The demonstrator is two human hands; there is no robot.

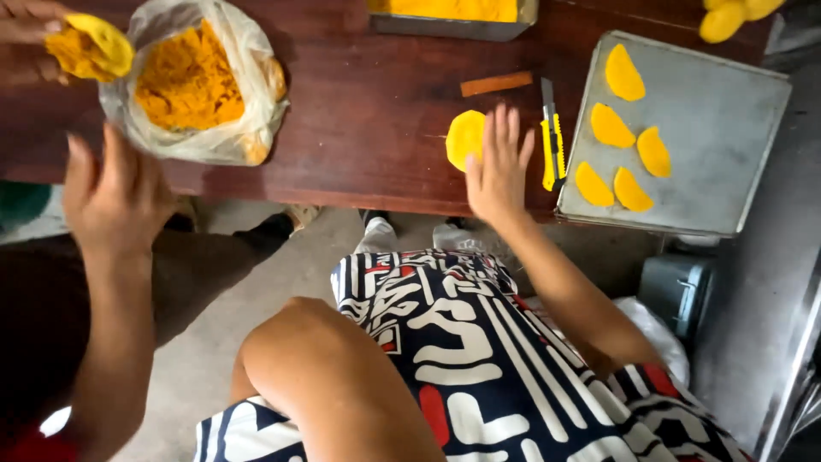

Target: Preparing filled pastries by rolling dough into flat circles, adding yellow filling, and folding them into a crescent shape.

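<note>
Seated person at a dark wooden bench [368,111], viewed from above. The right hand [498,167] lies flat with fingers spread, its grip open, fingertips touching the right edge of a round yellow dough disc [464,137] on the bench. Just right of the disc lies a yellow utility knife [553,145], and beyond the knife a grey metal tray [727,128] carrying five folded yellow half-moon pieces [614,145]. Above the disc lies a small brown stick [496,83]. Well left of the disc sits a clear plastic bag of orange-yellow filling [190,81]. The left hand [115,192] hovers below that bag, grip open and empty. Another person's hand [26,34], left of the bag, holds a filled yellow piece [90,47].
</note>
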